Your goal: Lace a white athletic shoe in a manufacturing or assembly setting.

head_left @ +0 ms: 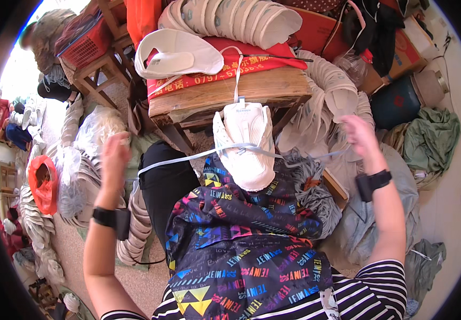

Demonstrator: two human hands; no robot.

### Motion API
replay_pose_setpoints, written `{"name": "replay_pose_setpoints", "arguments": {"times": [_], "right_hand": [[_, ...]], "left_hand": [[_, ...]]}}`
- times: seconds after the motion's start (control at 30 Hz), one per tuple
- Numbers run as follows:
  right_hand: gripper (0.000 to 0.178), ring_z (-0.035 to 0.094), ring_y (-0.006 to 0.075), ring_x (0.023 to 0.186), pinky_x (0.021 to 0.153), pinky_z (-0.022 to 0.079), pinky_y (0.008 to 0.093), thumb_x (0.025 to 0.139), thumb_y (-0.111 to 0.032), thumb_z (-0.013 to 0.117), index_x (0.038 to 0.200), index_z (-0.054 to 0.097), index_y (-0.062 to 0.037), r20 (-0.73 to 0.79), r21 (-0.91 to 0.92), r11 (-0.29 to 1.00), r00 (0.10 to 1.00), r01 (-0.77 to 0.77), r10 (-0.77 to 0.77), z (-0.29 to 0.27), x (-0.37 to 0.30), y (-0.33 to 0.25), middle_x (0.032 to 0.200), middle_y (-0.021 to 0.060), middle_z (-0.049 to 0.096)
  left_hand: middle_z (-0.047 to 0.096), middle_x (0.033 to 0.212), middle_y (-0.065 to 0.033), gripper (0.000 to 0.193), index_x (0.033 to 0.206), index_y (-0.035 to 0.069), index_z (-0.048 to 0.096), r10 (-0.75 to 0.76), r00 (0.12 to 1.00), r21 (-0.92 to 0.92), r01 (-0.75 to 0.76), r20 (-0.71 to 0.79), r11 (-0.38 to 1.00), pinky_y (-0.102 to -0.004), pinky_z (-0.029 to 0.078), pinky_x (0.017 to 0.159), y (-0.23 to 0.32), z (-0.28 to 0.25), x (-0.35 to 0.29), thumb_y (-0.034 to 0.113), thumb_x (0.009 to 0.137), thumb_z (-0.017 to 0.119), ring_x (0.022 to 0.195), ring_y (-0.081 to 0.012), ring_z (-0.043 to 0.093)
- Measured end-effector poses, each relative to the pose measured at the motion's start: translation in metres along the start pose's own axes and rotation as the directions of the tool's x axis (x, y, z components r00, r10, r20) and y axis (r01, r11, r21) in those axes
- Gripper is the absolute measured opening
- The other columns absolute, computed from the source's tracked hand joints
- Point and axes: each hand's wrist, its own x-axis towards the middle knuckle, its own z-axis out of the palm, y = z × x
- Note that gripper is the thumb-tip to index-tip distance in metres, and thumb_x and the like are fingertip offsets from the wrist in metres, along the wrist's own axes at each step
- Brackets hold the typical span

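Observation:
In front of me a white sewn shoe upper (244, 144) stands toe toward me, over my lap at the edge of the wooden bench (230, 101). A pale blue lace (198, 154) crosses it with a knot or crossing on top. The lace's left part droops over my dark trouser leg, its right part stretches toward my right hand (361, 137). That hand is raised, fingers apart and a little blurred, just above the lace end. My left hand (115, 160) is raised at the left, away from the lace, its blurred fingers looking loosely open.
A flat white upper (180, 56) lies on the red cloth (225, 74). Behind it curves a row of nested uppers (230, 21). More stacks (334, 85) stand right, beside a bundle of grey laces (313, 181). A blue gas cylinder (396, 104) is further right.

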Motion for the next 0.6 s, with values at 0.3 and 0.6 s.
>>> {"name": "replay_pose_setpoints", "arguments": {"times": [0.3, 0.6], "right_hand": [[0.025, 0.061, 0.0136, 0.067, 0.062, 0.047, 0.0308, 0.093, -0.025, 0.06, 0.092, 0.065, -0.0013, 0.47, -0.424, 0.733, 0.821, 0.531, -0.323, 0.178, -0.056, 0.018, 0.073, 0.0084, 0.065], [0.028, 0.058, 0.0145, 0.058, 0.057, 0.046, 0.0316, 0.085, -0.026, 0.062, 0.075, 0.066, -0.0003, 0.497, -0.457, 0.765, 0.844, 0.454, -0.204, 0.175, -0.036, 0.012, 0.063, 0.0095, 0.062]], "left_hand": [[0.064, 0.082, -0.0024, 0.021, 0.098, 0.0, 0.062, -0.06, 0.865, -0.288, 0.231, 0.499, 0.929, -0.0229, 0.05, 0.065, 0.052, 0.159, -0.053, 0.018, 0.1, 0.052, 0.069, -0.0094, 0.061], [0.06, 0.073, 0.0008, 0.022, 0.092, 0.001, 0.063, -0.207, 0.804, -0.18, 0.36, 0.558, 0.915, -0.0199, 0.042, 0.051, 0.072, 0.165, -0.062, 0.021, 0.098, 0.054, 0.055, -0.0052, 0.051]]}}
